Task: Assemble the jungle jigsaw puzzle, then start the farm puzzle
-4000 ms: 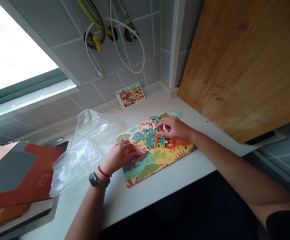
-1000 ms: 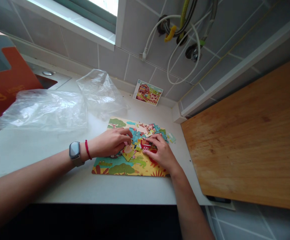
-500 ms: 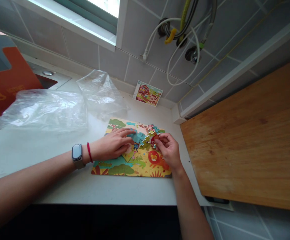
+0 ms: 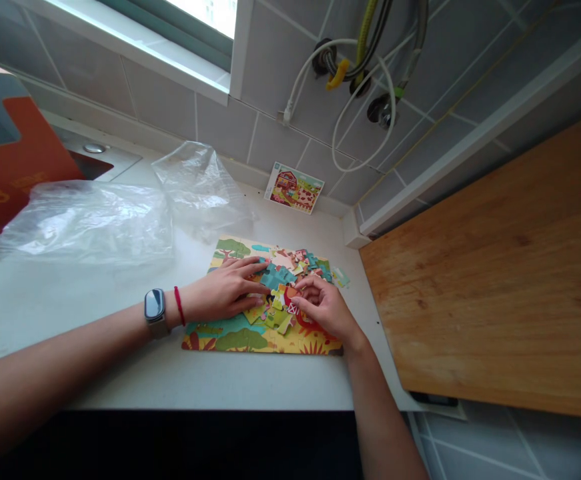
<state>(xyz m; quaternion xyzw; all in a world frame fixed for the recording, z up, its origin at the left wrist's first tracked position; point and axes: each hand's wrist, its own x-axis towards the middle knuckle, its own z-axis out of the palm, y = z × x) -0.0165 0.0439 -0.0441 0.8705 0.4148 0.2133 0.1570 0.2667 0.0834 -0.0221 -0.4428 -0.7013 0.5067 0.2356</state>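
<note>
A jigsaw puzzle with jungle animals (image 4: 243,340) lies flat on the white counter, and loose puzzle pieces are heaped over its middle. My left hand (image 4: 224,291) rests on its left part, palm down with the fingers stretched out, its fingertips beside some teal pieces (image 4: 277,275). With thumb and fingers, my right hand (image 4: 329,311) pinches a red and yellow puzzle piece (image 4: 290,301) above the lower middle of the puzzle. Several green pieces (image 4: 276,319) lie just below it. Part of the lion picture is hidden under my right hand.
A picture card with a barn (image 4: 295,188) leans against the tiled wall. Crumpled clear plastic bags (image 4: 100,217) spread over the counter at left, beside an orange box (image 4: 15,160). A wooden board (image 4: 500,267) stands at right. Hoses and a white cable (image 4: 337,143) hang above.
My right hand has moved left and slightly down with the red piece, which now sits nearer my left fingers. Pieces at the puzzle's right edge have come into view. My left hand has barely moved.
</note>
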